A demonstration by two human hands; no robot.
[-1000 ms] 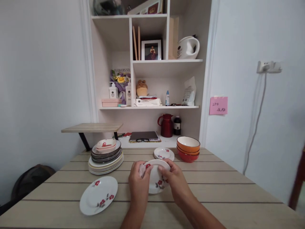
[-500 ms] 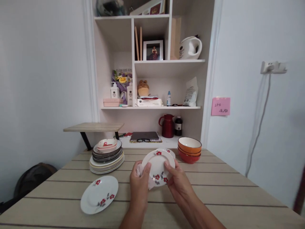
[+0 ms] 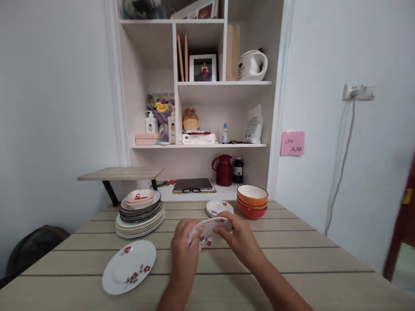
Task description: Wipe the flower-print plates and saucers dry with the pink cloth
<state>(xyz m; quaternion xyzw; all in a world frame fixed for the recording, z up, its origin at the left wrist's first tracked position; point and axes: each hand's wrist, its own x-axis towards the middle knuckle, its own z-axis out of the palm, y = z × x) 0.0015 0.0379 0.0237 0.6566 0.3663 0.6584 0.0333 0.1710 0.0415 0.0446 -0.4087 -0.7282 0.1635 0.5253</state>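
A small white plate with red flowers [image 3: 209,231] is held up over the table, tilted so its face shows narrow. My left hand [image 3: 184,246] grips its left edge, with a pale pinkish cloth [image 3: 193,233] bunched between fingers and plate. On the right edge, my right hand [image 3: 238,235] has its thumb on the face and its fingers over the upper rim. Just behind lies a short stack of small flowered plates [image 3: 218,206]. A larger flowered plate [image 3: 129,268] rests on the table to the left of my left hand.
At the back left stands a stack of plates [image 3: 140,220] topped by pink-edged dishes [image 3: 140,195], near a raised wooden shelf [image 3: 121,173]. Orange and red bowls [image 3: 252,202] are stacked at the back right. Behind them are a red jug [image 3: 223,170] and a laptop [image 3: 192,185].
The held plate has tipped from facing me to a flatter slant, uncovering the small plates behind. My right hand has moved up to its upper rim. The view has shifted slightly right.
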